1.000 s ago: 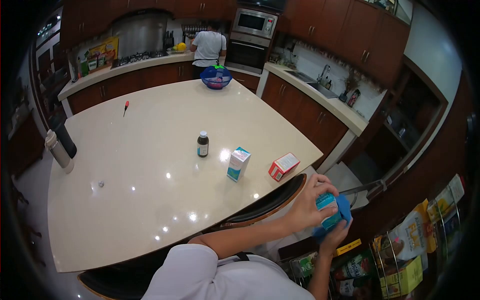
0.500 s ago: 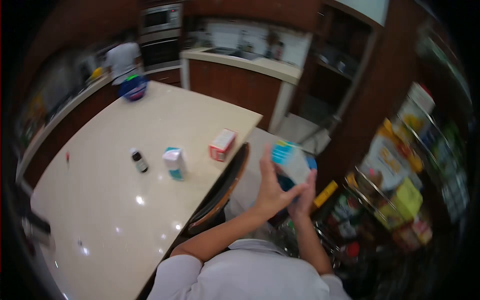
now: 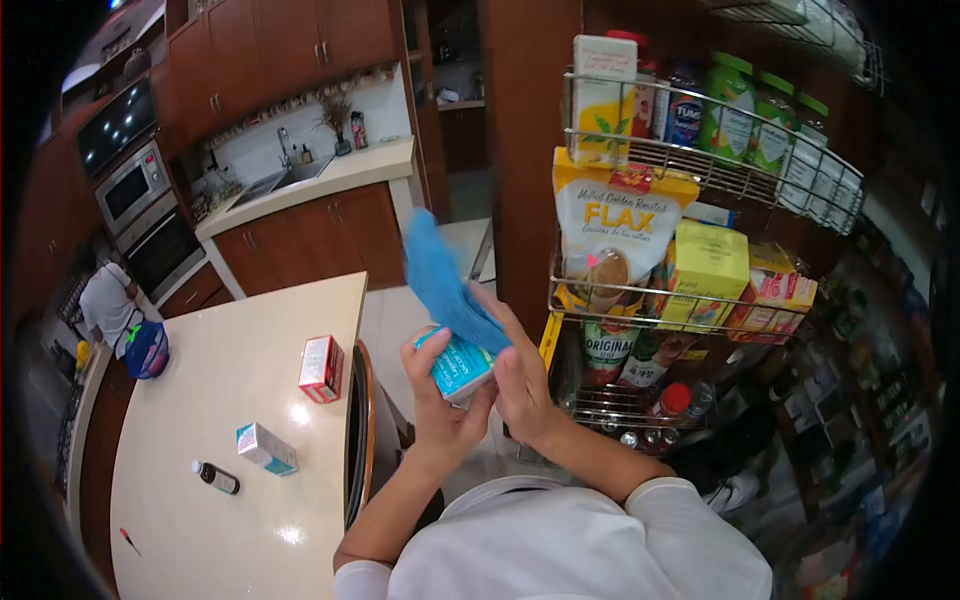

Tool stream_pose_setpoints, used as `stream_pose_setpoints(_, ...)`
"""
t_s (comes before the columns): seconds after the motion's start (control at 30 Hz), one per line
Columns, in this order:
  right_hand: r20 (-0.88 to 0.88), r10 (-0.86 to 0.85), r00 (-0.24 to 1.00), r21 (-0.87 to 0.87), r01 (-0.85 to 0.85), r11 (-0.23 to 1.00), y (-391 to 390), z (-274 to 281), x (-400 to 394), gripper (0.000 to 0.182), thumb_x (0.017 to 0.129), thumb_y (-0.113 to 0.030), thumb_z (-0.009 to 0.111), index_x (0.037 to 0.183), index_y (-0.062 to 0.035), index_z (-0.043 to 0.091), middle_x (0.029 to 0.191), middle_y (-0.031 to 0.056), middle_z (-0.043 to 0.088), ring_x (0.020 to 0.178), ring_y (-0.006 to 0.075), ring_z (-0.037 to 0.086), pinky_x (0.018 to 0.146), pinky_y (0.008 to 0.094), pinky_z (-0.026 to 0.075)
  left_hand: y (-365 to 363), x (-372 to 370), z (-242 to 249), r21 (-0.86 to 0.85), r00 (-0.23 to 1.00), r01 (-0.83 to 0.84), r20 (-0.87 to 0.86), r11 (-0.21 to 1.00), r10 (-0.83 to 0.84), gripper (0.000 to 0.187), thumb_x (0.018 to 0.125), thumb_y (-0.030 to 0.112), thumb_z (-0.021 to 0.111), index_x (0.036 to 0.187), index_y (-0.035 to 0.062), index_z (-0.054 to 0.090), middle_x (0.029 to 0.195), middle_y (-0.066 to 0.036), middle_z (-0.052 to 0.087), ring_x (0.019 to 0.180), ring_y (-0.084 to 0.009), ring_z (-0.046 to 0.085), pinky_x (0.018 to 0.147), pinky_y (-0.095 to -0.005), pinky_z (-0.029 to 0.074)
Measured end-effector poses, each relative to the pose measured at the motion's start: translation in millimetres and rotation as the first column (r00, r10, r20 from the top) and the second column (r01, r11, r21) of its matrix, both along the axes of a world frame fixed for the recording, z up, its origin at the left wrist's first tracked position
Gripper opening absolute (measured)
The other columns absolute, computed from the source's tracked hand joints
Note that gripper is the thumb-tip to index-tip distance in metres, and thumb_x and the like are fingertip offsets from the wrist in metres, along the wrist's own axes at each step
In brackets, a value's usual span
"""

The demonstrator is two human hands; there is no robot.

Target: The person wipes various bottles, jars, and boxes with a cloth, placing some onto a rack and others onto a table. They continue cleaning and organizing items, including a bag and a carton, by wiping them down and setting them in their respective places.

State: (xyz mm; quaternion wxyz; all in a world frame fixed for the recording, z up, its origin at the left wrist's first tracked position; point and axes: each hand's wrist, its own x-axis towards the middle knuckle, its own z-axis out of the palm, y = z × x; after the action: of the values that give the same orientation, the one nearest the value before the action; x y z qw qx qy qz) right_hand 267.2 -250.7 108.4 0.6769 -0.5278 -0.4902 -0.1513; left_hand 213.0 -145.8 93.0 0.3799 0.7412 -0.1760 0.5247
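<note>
A small blue and white carton (image 3: pixel 458 368) sits in the grip of my left hand (image 3: pixel 440 415), tilted above the floor beside the table. My right hand (image 3: pixel 522 385) is closed on a blue cloth (image 3: pixel 440 275), pressed against the carton's upper side. The cloth's free end sticks up, smeared by motion. On the cream table to the left stand a red and white box (image 3: pixel 321 369) and a white and blue carton (image 3: pixel 266 450). A dark bottle with a white cap (image 3: pixel 216 477) lies near that carton.
Wire racks (image 3: pixel 690 310) on the right hold a flax bag (image 3: pixel 620 225), a yellow box (image 3: pixel 705 270) and several bottles. A chair (image 3: pixel 362 430) stands against the table (image 3: pixel 210 380). Another person (image 3: pixel 108 300) is at the far left, by a blue bag (image 3: pixel 147 350).
My view has swung right toward the racks. The blue cloth now shows plainly, raised over the carton. Both hands still hold the carton and cloth close together.
</note>
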Motion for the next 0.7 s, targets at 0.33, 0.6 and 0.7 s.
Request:
stream_pose_setpoints(0.33, -0.423, -0.238, 0.874, -0.215, 0.158, 0.964, -87.7, -51.9, 18.0, 0.023, 0.096, -0.016, 0.05, 0.111, -0.0002, 0.055, 0.083, -0.0006, 0.057, 0.076, 0.0064, 0.048, 0.07, 0.0215, 0.041, -62.2, 56.9, 236.7, 0.498, 0.709, 0.311, 0.446, 0.81, -0.546, 0.091, 0.058, 0.013, 0.087, 0.13, 0.0078, 0.032, 0.125, -0.009, 0.039, 0.112, -0.0242, 0.052, 0.089, -0.0362, 0.051)
stream_pose_setpoints(0.6, -0.477, -0.361, 0.802, -0.221, 0.288, 0.932, -131.3, -86.8, 10.3, 0.02, 0.095, -0.018, 0.051, 0.101, -0.0003, 0.057, 0.076, 0.0017, 0.057, 0.068, 0.008, 0.048, 0.062, 0.0244, 0.043, -127.1, 161.3, 311.4, 0.526, 0.542, 0.734, -0.072, 0.43, -0.838, 0.071, 0.069, 0.014, 0.082, 0.121, 0.0092, 0.033, 0.113, -0.012, 0.046, 0.108, -0.0226, 0.052, 0.091, -0.036, 0.047)
stream_pose_setpoints(0.7, -0.382, -0.407, 0.83, -0.293, 0.309, 0.905, -137.1, -98.4, 10.0, 0.019, 0.095, -0.018, 0.051, 0.099, -0.0003, 0.056, 0.073, 0.0041, 0.056, 0.066, 0.0088, 0.048, 0.061, 0.026, 0.042, -117.6, 172.6, 306.2, 0.71, 0.765, 0.246, 0.276, 0.66, -0.582, 0.069, 0.069, 0.015, 0.082, 0.12, 0.0067, 0.036, 0.113, -0.013, 0.046, 0.108, -0.0257, 0.05, 0.093, -0.0367, 0.043)
